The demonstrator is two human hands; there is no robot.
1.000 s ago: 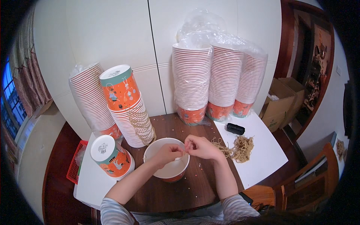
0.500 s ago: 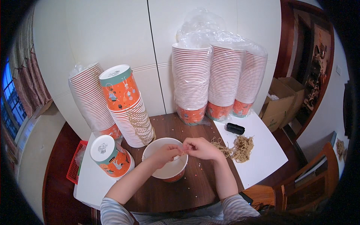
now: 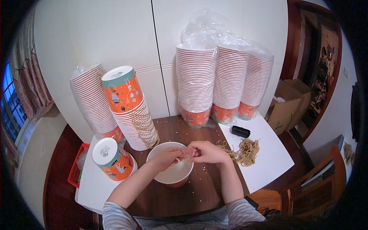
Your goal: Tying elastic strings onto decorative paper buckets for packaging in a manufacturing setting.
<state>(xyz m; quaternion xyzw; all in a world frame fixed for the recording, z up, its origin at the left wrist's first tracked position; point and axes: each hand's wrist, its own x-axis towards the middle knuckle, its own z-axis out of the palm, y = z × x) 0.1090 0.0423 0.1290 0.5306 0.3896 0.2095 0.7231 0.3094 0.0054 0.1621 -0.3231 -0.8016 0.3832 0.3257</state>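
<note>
A white-lined paper bucket (image 3: pixel 173 176) with an orange outside stands upright on the brown tabletop, its mouth facing me. Over the right part of its rim, my left hand (image 3: pixel 172 158) and my right hand (image 3: pixel 207 151) meet with fingertips pinched together. What lies between the fingers is too small and blurred to make out. Just right of my right hand, a bundle of tan cords (image 3: pixel 248 152) is heaped on the white table leaf, with a few strands trailing toward the hand.
Left of the bucket stand an upside-down bucket stack (image 3: pixel 128 126) draped with tan cords and a shorter stack (image 3: pixel 115 163). A bagged stack (image 3: pixel 94 99) leans behind them. Bagged stacks (image 3: pixel 195 76) line the wall, near a black case (image 3: pixel 240 131). Small pale bits dot the tabletop.
My left hand has turned slightly and its fingers have shifted at the pinch. The bucket has moved a little to the right and down.
</note>
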